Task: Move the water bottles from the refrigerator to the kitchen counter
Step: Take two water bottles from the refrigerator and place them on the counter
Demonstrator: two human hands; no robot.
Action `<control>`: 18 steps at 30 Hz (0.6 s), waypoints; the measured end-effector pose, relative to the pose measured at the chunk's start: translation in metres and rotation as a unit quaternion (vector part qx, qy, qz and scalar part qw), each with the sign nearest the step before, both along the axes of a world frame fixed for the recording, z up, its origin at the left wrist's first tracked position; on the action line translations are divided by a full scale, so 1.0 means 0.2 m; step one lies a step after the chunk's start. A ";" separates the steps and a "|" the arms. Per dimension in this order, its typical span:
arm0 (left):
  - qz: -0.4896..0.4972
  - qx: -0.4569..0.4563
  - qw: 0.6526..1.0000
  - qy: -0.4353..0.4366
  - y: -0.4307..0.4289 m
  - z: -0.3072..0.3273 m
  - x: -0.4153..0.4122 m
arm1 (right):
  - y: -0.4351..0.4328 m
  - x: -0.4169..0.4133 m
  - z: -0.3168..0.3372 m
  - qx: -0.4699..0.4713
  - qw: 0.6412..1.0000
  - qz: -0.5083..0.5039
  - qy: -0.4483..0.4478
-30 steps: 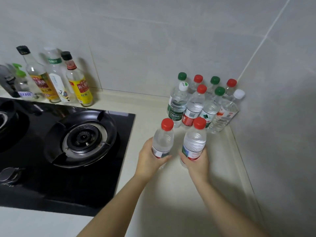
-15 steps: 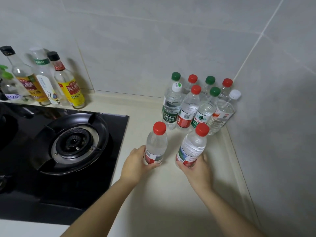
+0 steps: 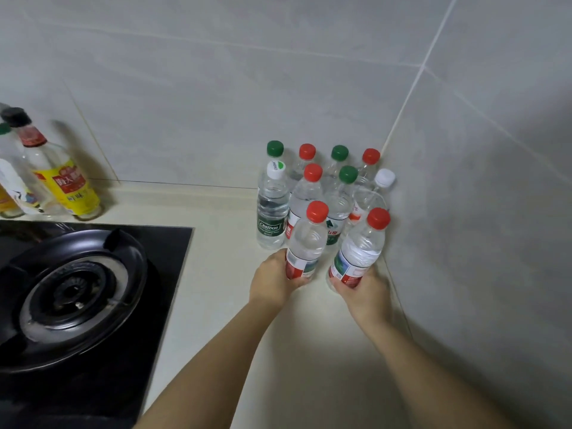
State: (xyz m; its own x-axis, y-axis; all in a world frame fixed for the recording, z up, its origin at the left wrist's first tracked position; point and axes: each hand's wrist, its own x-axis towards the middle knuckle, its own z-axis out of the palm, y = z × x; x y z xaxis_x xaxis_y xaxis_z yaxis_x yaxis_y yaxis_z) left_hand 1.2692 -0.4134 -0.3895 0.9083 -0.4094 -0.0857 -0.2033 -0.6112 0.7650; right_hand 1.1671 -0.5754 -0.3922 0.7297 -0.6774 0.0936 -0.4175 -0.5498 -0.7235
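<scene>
Head view. Eight water bottles (image 3: 312, 193) are noted standing upright in two rows in the corner of the counter (image 3: 223, 243), against the tiled wall (image 3: 201, 103). Two further red-capped bottles are held just in front of them. The left bottle (image 3: 305, 246) is gripped low by the left hand (image 3: 272, 280), fingers curled round its label. The right bottle (image 3: 359, 252), leaning slightly, is clasped at its base by the right hand (image 3: 363, 292). Whether either base rests on the counter cannot be told.

The task is judged well advanced. Release of this pair remains, and whether more are to be fetched is not shown.

The bottles are clear ribbed plastic cylinders. The counter is smooth and pale. A glossy black hob (image 3: 77, 292) lies to the left.
</scene>
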 end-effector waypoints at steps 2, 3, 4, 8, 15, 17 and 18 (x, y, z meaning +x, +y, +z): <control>-0.001 -0.009 1.000 -0.001 -0.07 -0.01 0.02 | -0.04 0.00 0.02 0.000 1.000 0.014 -0.013; -0.001 -0.011 1.000 -0.004 -0.09 -0.01 0.02 | -0.05 0.00 0.04 0.002 1.000 0.021 -0.015; -0.002 -0.010 1.000 -0.006 -0.12 -0.01 0.03 | -0.06 0.01 0.04 0.004 1.000 0.020 -0.011; 0.002 -0.005 1.000 -0.013 -0.20 -0.02 0.04 | -0.10 0.03 0.00 0.027 0.998 -0.024 0.042; 0.006 -0.026 1.000 -0.010 -0.33 -0.03 0.02 | -0.13 0.08 0.02 0.000 0.991 -0.053 0.122; 0.011 -0.030 0.999 -0.009 -0.34 -0.04 0.02 | -0.14 0.09 0.03 -0.004 0.987 -0.063 0.147; 0.013 -0.032 0.999 -0.008 -0.35 -0.04 0.01 | -0.14 0.10 0.03 -0.007 0.985 -0.071 0.159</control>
